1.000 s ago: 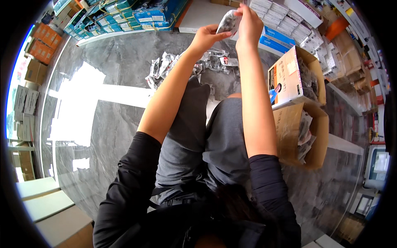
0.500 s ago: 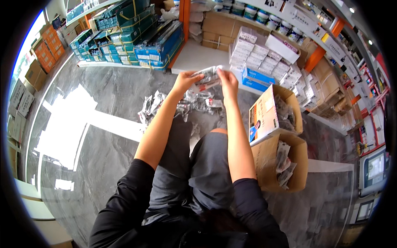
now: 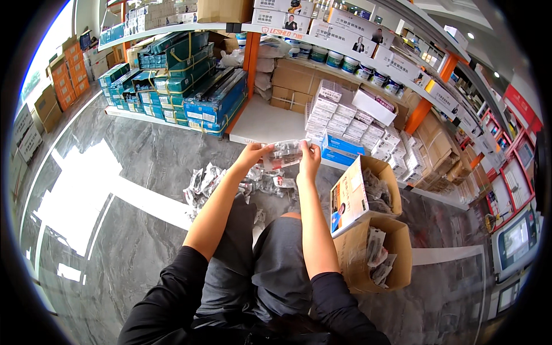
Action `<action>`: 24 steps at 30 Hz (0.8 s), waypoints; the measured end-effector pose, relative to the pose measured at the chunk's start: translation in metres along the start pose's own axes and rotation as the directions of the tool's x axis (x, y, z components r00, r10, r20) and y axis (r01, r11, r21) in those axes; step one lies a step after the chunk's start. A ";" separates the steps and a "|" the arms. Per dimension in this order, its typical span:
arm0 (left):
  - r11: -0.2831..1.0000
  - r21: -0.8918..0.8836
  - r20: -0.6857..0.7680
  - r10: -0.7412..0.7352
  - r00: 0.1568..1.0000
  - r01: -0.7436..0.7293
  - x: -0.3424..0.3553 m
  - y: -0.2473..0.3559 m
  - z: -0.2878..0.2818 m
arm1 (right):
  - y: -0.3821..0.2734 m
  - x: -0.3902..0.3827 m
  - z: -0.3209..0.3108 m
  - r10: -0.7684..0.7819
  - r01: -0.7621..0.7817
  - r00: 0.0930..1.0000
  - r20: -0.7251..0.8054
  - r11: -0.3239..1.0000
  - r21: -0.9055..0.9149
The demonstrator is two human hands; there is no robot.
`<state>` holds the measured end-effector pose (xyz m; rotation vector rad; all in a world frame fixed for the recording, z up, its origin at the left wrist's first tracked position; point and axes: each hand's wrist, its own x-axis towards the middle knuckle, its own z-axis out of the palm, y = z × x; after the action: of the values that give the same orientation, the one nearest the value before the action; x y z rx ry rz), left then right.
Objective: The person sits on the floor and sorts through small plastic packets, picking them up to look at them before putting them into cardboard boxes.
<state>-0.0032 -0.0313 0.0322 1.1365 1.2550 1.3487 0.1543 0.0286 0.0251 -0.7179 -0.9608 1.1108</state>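
Observation:
A clear plastic packet (image 3: 285,153) with grey parts inside and a red-and-white label is stretched between my two hands, above my knees. Its left end is pinched by my left hand (image 3: 251,157). On the other end, the fingers of my right hand (image 3: 310,160) are closed. What the parts inside are is too small to tell. Beneath and beyond my forearms, a loose heap of similar packets (image 3: 206,179) lies on the floor.
To my right stand two open cartons, a printed one (image 3: 348,198) and a plain brown one (image 3: 352,253), both with packets inside. Ahead are a low shelf (image 3: 261,127), a blue box (image 3: 343,148), stacked white boxes (image 3: 328,115) and teal boxes (image 3: 181,77).
My head view has tipped upward, showing more of the shelves. Both hands still hold the packet, which now lies more spread out and level between them.

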 end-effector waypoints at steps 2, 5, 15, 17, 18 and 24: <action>0.999 -0.028 0.003 0.018 1.000 -0.018 0.002 -0.003 -0.003 | 0.002 0.000 -0.001 0.026 -0.026 0.999 0.021 1.000 0.005; 0.997 -0.068 -0.005 0.046 0.999 -0.046 0.003 -0.007 -0.004 | 0.002 0.002 0.001 0.044 -0.044 0.999 0.030 0.999 0.017; 0.999 -0.018 -0.012 0.048 0.999 -0.048 -0.001 0.000 -0.003 | 0.000 0.000 -0.004 0.075 -0.074 0.997 0.029 0.997 -0.008; 0.998 -0.025 -0.016 0.052 0.998 -0.053 0.001 -0.002 -0.004 | -0.002 -0.001 -0.003 0.080 -0.080 0.996 0.036 0.997 0.001; 0.997 -0.034 -0.017 0.062 0.998 -0.062 0.002 -0.004 -0.005 | -0.003 -0.002 -0.003 0.089 -0.089 0.995 0.039 0.996 0.004; 0.997 -0.030 0.005 0.073 0.997 -0.073 0.006 -0.010 -0.010 | -0.005 -0.003 -0.004 0.135 -0.136 0.990 0.051 0.991 0.009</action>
<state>-0.0136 -0.0260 0.0217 1.1744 1.1955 1.4122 0.1593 0.0247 0.0267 -0.7573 -0.9578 1.2577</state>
